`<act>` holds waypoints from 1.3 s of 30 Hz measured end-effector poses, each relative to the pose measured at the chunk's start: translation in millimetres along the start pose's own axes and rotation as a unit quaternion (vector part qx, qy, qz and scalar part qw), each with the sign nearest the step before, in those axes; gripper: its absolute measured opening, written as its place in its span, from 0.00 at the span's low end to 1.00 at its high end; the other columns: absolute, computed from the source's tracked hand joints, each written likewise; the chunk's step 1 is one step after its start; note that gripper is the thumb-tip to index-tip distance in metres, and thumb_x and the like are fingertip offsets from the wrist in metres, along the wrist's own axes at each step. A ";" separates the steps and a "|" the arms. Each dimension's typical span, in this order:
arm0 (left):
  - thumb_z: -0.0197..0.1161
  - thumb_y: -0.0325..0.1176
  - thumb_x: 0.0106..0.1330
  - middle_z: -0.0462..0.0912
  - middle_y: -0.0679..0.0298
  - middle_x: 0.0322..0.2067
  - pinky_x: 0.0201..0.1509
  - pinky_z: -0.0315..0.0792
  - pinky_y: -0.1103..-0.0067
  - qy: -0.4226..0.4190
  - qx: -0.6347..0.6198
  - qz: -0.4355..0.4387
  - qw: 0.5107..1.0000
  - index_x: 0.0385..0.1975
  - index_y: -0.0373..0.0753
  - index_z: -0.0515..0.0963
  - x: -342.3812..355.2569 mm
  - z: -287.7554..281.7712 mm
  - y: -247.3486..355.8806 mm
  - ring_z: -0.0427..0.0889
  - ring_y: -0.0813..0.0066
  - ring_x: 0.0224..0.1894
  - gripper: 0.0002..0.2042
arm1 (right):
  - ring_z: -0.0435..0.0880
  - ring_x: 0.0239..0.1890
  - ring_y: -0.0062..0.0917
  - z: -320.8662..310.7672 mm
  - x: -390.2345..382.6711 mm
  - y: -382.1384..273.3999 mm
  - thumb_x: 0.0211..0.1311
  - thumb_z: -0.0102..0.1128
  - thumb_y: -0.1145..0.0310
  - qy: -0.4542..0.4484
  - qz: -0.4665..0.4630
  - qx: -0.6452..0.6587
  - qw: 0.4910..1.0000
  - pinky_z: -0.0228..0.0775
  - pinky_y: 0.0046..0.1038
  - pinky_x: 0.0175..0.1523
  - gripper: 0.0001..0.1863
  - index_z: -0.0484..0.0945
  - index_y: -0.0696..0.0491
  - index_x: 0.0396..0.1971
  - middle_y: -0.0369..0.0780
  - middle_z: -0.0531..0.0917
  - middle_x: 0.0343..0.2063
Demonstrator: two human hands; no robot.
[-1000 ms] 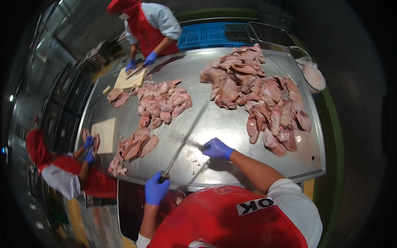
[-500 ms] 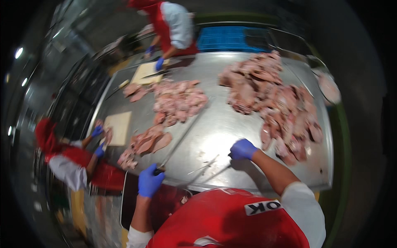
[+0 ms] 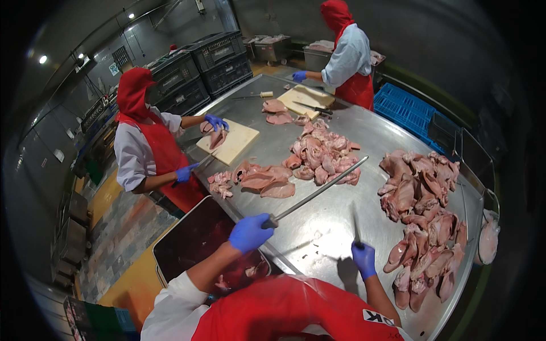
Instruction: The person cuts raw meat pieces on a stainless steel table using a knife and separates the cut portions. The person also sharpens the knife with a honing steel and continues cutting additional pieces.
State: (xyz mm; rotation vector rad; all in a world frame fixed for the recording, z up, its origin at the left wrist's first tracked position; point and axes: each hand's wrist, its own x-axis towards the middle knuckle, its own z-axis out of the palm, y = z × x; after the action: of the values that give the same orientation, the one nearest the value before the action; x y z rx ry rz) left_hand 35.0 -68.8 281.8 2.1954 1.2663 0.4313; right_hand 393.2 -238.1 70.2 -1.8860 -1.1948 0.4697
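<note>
In a blue glove, my left hand (image 3: pixel 250 233) is closed round the black handle of a sharpening steel (image 3: pixel 321 190). The long rod slants up and to the right over the metal table. My right hand (image 3: pixel 364 260), gloved in blue too, grips a knife (image 3: pixel 356 224) by its dark handle. Its blade is smeared by motion, points away from me and stays apart from the steel. Beyond the rod lies a heap of pale pink meat pieces (image 3: pixel 324 149). A larger pile of floppy pink meat (image 3: pixel 424 187) stretches along the right side, near my right hand.
The steel table (image 3: pixel 335 233) has small scraps on it. Left, a co-worker (image 3: pixel 151 142) cuts meat on a white board (image 3: pixel 242 142). Another person (image 3: pixel 352 62) stands at the far side by a second board (image 3: pixel 293 98). A dark-lined bin (image 3: pixel 170 244) sits beside my left arm; blue crates (image 3: pixel 401 108) stand beyond the table.
My view has swung round, shifting the whole scene. The knife, which pointed down-left below the steel, now points up and away. Both hands keep their holds. The left co-worker's hands have moved apart.
</note>
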 end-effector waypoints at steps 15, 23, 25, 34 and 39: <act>0.64 0.36 0.67 0.80 0.69 0.28 0.36 0.73 0.77 -0.156 -0.170 -0.067 0.971 0.42 0.36 0.82 -21.0 38.4 -1.2 0.74 0.82 0.30 0.11 | 0.82 0.28 0.43 4.3 30.7 -10.9 0.65 0.55 0.69 0.256 -0.052 -0.063 0.963 0.73 0.42 0.34 0.07 0.81 0.55 0.31 0.47 0.83 0.26; 0.65 0.33 0.66 0.82 0.68 0.29 0.38 0.74 0.78 -0.148 -0.171 -0.095 0.969 0.43 0.32 0.81 -26.2 29.5 -9.2 0.75 0.83 0.31 0.12 | 0.82 0.35 0.25 -54.0 56.6 -12.0 0.70 0.61 0.62 0.120 0.365 0.016 0.923 0.74 0.29 0.43 0.14 0.80 0.61 0.39 0.42 0.85 0.33; 0.65 0.33 0.65 0.81 0.69 0.27 0.37 0.74 0.78 -0.157 -0.167 -0.134 0.964 0.42 0.32 0.82 -11.8 21.0 -3.6 0.75 0.84 0.30 0.11 | 0.79 0.35 0.21 -56.7 52.3 0.8 0.70 0.63 0.62 0.086 0.198 0.153 0.964 0.73 0.29 0.42 0.15 0.81 0.62 0.42 0.39 0.84 0.34; 0.66 0.33 0.62 0.77 0.66 0.23 0.34 0.72 0.77 -0.139 -0.139 -0.027 0.980 0.39 0.35 0.82 -6.9 36.6 -3.0 0.71 0.82 0.26 0.10 | 0.78 0.19 0.21 -43.5 83.8 -115.0 0.65 0.68 0.58 -0.054 0.192 0.377 0.905 0.70 0.27 0.28 0.17 0.84 0.59 0.28 0.35 0.81 0.17; 0.66 0.35 0.61 0.79 0.59 0.24 0.35 0.73 0.75 -0.073 -0.079 -0.022 0.994 0.41 0.36 0.82 -1.8 34.3 -52.8 0.73 0.77 0.26 0.12 | 0.87 0.47 0.45 6.8 -10.1 23.2 0.65 0.57 0.52 -0.337 0.045 -0.282 0.897 0.76 0.43 0.57 0.20 0.87 0.49 0.46 0.47 0.88 0.44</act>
State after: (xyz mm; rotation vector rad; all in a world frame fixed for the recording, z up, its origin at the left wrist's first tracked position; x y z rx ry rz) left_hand 16.2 -60.1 222.4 2.0253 1.1586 0.3339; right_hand 396.7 -248.4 46.4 -2.3663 -1.8515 0.9632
